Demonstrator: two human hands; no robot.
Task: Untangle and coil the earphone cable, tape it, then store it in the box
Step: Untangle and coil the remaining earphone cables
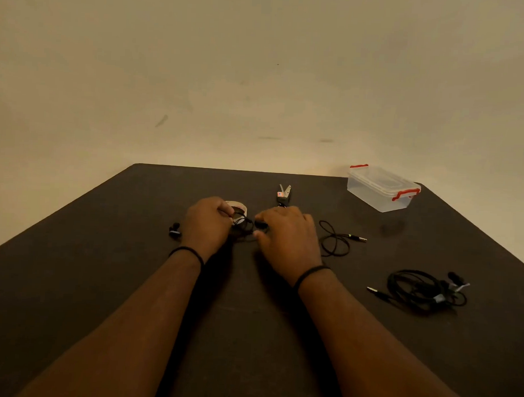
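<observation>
A black earphone cable (334,240) lies across the middle of the dark table (101,281). Its earbuds (174,230) sit left of my left hand and its plug end points right. My left hand (207,223) grips a bunch of the cable between the hands. My right hand (286,238) pinches the cable's small inline part close by. A roll of tape (238,207) shows just behind my left hand. The clear box (381,188) with red clips stands shut at the far right.
Scissors (284,194) lie beyond my right hand, blades pointing away. A second black earphone (425,288), coiled and taped, rests at the right near the table's edge. A bare wall stands behind the table.
</observation>
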